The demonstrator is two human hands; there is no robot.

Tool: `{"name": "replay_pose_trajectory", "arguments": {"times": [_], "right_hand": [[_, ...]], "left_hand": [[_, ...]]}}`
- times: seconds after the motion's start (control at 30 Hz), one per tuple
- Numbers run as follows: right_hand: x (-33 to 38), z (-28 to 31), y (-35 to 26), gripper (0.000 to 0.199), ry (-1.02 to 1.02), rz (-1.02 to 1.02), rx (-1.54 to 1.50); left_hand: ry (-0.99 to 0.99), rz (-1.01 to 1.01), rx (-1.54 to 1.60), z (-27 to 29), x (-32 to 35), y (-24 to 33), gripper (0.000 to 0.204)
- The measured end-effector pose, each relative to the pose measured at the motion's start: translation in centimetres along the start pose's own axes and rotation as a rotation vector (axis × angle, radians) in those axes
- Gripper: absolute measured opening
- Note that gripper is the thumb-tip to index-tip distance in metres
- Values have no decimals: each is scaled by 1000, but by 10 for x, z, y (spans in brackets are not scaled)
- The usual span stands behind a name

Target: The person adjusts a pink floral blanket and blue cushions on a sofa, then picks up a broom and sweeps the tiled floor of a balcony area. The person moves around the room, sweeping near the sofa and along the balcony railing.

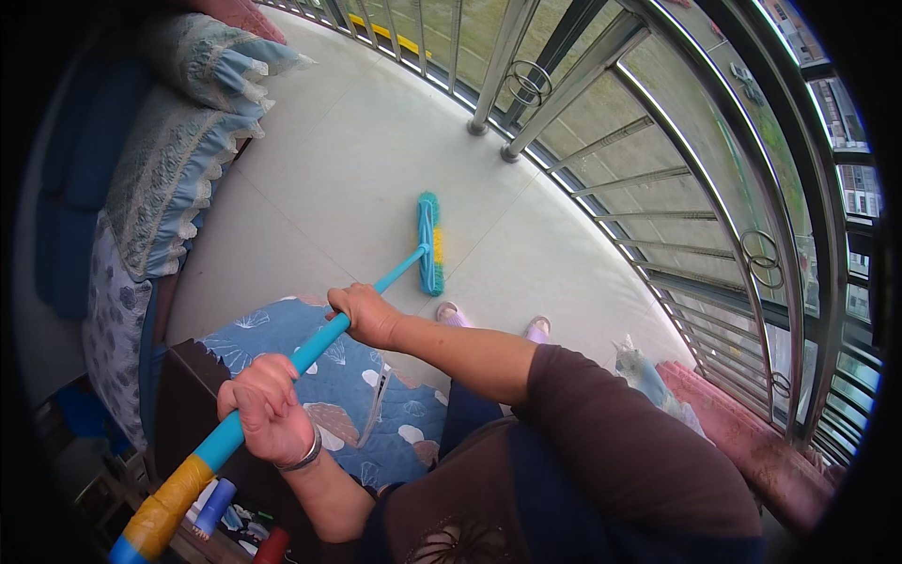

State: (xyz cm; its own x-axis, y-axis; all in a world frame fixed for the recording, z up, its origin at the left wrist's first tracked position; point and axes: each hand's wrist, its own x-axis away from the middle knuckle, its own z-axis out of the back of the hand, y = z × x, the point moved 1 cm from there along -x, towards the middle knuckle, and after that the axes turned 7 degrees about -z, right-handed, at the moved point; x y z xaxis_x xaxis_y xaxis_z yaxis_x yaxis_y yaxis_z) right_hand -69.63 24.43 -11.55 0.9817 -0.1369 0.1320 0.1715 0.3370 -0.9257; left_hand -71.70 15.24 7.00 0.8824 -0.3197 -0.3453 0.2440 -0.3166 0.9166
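Note:
A blue broom handle [310, 351] slants across the view from the lower left toward the middle, with orange tape wrapped near its end. My left hand [266, 406], a bracelet at its wrist, is closed round the upper part of the handle. Further down, my right hand [362, 315] wraps the same handle closer to the head. The broom head [429, 240], turquoise with a patch of yellow bristles, rests on the pale tiled floor [329, 179] ahead of my feet.
Metal railings [648, 179] before glass curve along the far and right sides. A lace-edged covered seat [164, 179] stands at left. A blue patterned cloth [404, 423] lies close below my arms. Pink slippers [537, 329] are on my feet; a pink curtain [742, 442] hangs at right.

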Motion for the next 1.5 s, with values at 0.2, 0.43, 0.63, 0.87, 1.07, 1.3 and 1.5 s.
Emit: {"name": "replay_pose_trajectory", "arguments": {"times": [0.2, 0.43, 0.63, 0.87, 1.07, 1.3, 1.5], "right_hand": [[43, 40, 6, 25, 68, -65, 136], [68, 39, 115, 12, -148, -366, 369], [1, -29, 50, 9, -243, -209, 200], [-47, -52, -25, 21, -140, 67, -5], [-16, 1, -40, 25, -47, 53, 50], [34, 21, 83, 21, -113, -242, 335], [-8, -42, 69, 13, -282, -180, 269]], "left_hand": [[-40, 6, 178, -15, 8, -7, 35], [251, 500, 205, -8, 52, -86, 27], [318, 301, 73, 49, 18, -45, 30], [198, -2, -104, 50, -19, 13, 31], [5, -103, 93, 40, -20, 25, 29], [225, 435, 252, 29, 35, -74, 23], [352, 340, 159, 76, 18, -61, 28]]}}
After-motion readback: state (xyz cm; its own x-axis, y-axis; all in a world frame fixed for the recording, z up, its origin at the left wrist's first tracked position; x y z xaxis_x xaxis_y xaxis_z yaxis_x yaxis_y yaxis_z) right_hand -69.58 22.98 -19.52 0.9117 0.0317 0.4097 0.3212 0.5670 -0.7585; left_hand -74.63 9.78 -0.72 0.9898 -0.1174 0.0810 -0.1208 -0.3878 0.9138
